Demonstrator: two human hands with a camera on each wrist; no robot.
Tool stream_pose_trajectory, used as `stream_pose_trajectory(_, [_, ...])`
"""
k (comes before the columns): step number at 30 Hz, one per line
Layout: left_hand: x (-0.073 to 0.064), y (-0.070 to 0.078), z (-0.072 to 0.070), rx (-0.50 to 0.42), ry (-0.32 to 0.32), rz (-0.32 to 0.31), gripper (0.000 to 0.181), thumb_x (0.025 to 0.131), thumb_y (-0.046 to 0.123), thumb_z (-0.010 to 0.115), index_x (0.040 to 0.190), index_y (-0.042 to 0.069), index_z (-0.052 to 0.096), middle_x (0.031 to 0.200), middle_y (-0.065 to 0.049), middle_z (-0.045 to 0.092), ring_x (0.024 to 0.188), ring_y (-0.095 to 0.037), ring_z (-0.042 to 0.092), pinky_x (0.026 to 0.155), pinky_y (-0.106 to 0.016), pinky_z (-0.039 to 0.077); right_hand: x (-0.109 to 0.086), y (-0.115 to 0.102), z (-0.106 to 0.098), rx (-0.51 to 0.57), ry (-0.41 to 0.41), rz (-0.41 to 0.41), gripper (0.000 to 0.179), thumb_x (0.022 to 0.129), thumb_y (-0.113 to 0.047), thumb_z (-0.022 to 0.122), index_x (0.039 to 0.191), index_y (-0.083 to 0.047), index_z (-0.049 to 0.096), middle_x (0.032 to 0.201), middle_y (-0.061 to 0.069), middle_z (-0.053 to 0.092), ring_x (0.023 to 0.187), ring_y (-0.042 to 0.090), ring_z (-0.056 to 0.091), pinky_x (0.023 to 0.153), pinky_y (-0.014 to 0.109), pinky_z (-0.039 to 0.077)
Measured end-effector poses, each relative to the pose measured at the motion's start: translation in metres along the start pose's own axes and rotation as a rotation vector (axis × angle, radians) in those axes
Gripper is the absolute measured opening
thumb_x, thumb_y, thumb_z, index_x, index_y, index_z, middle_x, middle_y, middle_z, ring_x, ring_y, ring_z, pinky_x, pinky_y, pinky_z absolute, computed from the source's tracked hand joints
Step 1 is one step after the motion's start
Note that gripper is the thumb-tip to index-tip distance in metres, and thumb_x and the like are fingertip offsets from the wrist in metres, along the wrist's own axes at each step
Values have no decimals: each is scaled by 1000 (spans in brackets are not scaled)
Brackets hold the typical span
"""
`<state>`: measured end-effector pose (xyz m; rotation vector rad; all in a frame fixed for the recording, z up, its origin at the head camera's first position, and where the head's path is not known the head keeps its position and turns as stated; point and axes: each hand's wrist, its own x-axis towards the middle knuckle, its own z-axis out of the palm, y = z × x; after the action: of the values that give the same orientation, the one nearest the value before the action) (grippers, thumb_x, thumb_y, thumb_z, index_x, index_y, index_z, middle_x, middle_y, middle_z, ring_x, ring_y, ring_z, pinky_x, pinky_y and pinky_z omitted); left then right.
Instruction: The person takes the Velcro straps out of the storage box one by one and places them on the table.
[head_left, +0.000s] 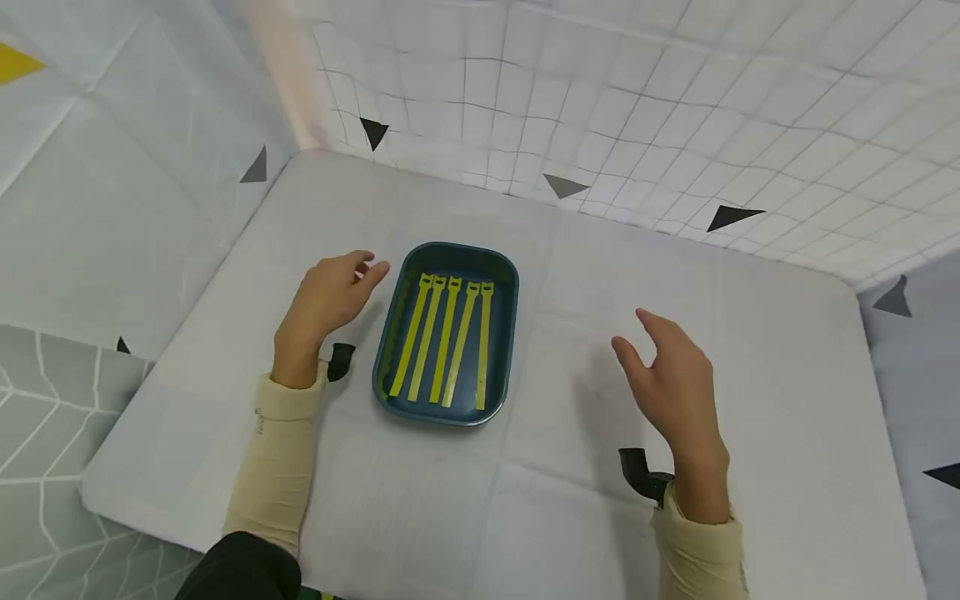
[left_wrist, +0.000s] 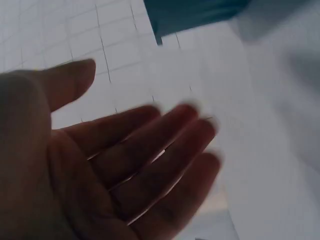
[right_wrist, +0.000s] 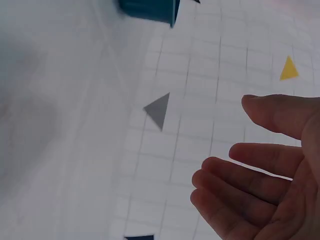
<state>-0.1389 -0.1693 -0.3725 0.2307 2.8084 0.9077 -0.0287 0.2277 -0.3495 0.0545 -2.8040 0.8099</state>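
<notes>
No text readable; lettering on left sleeve too small.

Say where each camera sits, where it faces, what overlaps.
Head: on the head, facing forward and down at the tray; sleeves, left grip and right grip show.
Left wrist: worn there, looking past left grip at gridded wall.
Right wrist: worn there, looking past right grip at gridded wall.
Wrist views share: gridded wall, part of tray.
</notes>
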Motion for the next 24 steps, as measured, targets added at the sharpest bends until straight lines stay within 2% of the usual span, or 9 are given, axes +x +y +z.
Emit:
stream_pose_trajectory(2, [0,4,3,-19,-69,-9,57,103,48,46,129,-2,59,109,-20,67,91,-32,64,79,-47,50,6,-11,0,0,-12,-20,41,94,-15,67,128,6,59,122,25,63,105,41,61,85,56,47])
stream_pose_trajectory(5, [0,9,7,-35,-156,-12,50,102,43,50,116,-2,64,84,-15,68,69,-25,64,66,-40,50,18,-30,3,5,-45,-54,36,95,-16,65,124,5,62,112,23,66,94,38,64,79,52,50])
stream_pose_trajectory(9, [1,12,14,-37,-203,-6,37,102,33,53,105,-2,64,66,-10,62,55,-21,60,57,-36,48,37,-53,10,15,-100,-104,32,96,-16,64,119,5,66,101,21,68,87,34,66,76,49,51])
stream_pose_trajectory(18, [3,10,18,-31,-222,3,29,104,24,49,96,-1,62,62,-8,57,51,-21,58,53,-33,46,68,-94,40,-17,-230,-140,27,96,-19,65,107,4,71,87,16,68,76,28,61,69,42,49])
stream_pose_trajectory(24, [3,14,17,-26,-227,-12,29,104,24,48,93,0,61,61,-8,57,51,-20,58,52,-32,45,75,-101,62,-36,-277,-115,23,96,-18,65,99,3,73,80,13,68,69,25,59,64,38,49])
